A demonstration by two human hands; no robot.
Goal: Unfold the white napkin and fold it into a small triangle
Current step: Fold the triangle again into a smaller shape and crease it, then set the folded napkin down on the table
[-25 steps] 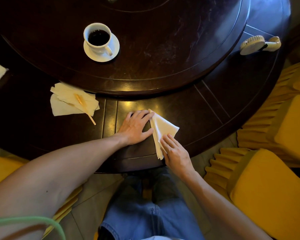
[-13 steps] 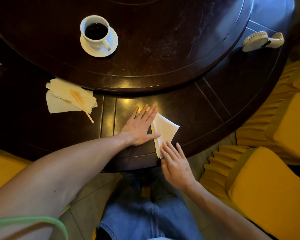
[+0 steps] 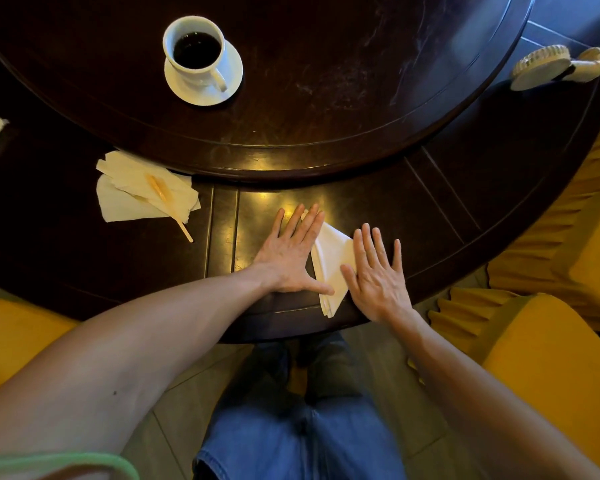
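Note:
The white napkin (image 3: pixel 329 259) lies folded into a small triangle on the dark wooden table (image 3: pixel 430 209), close to its near edge. My left hand (image 3: pixel 291 254) rests flat with fingers spread on the napkin's left edge, thumb across its lower part. My right hand (image 3: pixel 378 271) lies flat with fingers apart on the napkin's right side, covering its right corner. Neither hand grips anything.
A white cup of dark coffee on a saucer (image 3: pixel 201 62) stands on the raised turntable. Crumpled napkins with a wooden stirrer (image 3: pixel 142 188) lie at the left. A small handheld fan (image 3: pixel 555 65) lies at the far right. Yellow chairs (image 3: pixel 551 358) flank the table.
My right hand moved up from the table edge and now lies flat on the napkin's right side. My left hand spread its fingers flat over the left edge.

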